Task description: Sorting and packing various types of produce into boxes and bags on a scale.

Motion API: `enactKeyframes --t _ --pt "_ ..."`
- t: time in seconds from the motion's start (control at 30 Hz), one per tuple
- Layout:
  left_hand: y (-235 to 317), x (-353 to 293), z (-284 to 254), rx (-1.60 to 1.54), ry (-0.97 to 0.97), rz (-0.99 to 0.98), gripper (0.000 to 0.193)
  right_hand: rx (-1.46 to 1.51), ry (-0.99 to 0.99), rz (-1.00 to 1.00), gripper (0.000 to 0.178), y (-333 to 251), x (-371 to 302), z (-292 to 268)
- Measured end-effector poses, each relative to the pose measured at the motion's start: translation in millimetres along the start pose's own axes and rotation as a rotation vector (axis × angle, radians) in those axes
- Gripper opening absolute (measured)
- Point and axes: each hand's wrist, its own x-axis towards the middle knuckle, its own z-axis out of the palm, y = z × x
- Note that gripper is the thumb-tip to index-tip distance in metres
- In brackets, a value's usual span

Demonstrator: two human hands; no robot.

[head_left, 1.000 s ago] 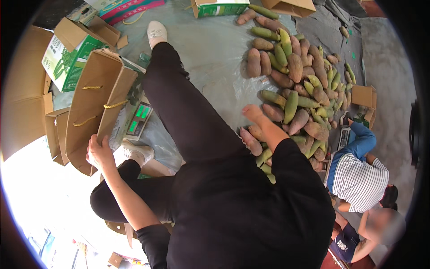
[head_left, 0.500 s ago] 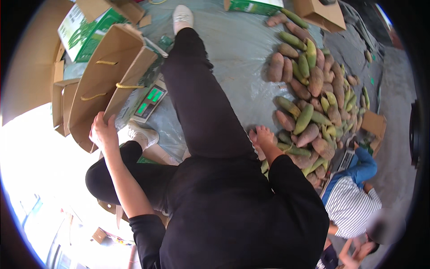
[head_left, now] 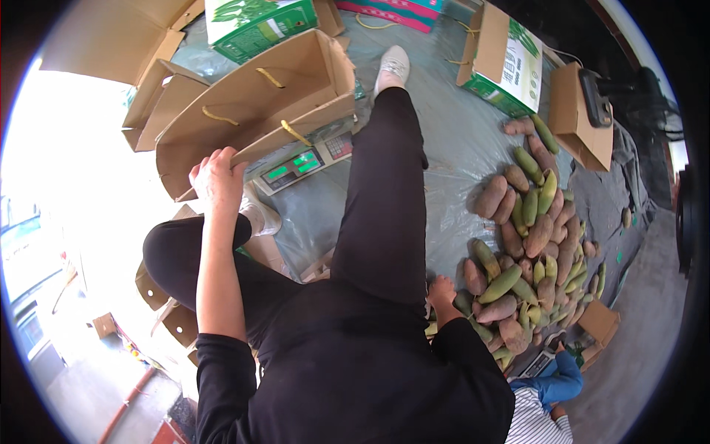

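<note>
My left hand [head_left: 220,177] is closed over the near edge of a tall open cardboard box [head_left: 244,111] with yellow rope handles. The box leans on its side, and no contents show in it. Against its near side lies a digital scale [head_left: 303,166] with lit green displays. My right hand [head_left: 442,290] is low beside my right thigh, at the near left edge of a heap of root vegetables [head_left: 529,244], some green, some reddish-brown and soil-covered. Its fingers are mostly hidden, so whether it holds anything does not show.
Green-and-white printed cartons [head_left: 510,66] stand at the far side, with a pink carton [head_left: 392,11] between them. A plain cardboard box [head_left: 584,118] is beyond the heap. Plastic sheeting [head_left: 458,133] covers the floor. At lower right a person in a striped shirt [head_left: 536,418] crouches.
The view has turned, so box, scale and heap sit differently in the picture. My left hand keeps its grip on the box edge. My right hand's fingers, visible before, are now mostly hidden.
</note>
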Motion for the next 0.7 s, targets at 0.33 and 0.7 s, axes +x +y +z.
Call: enactKeyframes --t 0.33,0.7 --pt "12.5 1.0 -5.0 -0.041 -0.007 0.024 0.036 0.836 0.486 -0.191 0.051 27.7 36.8 -67.6" --pt "48.7 57.8 1.7 -0.865 -0.154 -0.11 0.027 1.495 0.71 -0.741 0.058 -69.7 -57.9 -349.1"
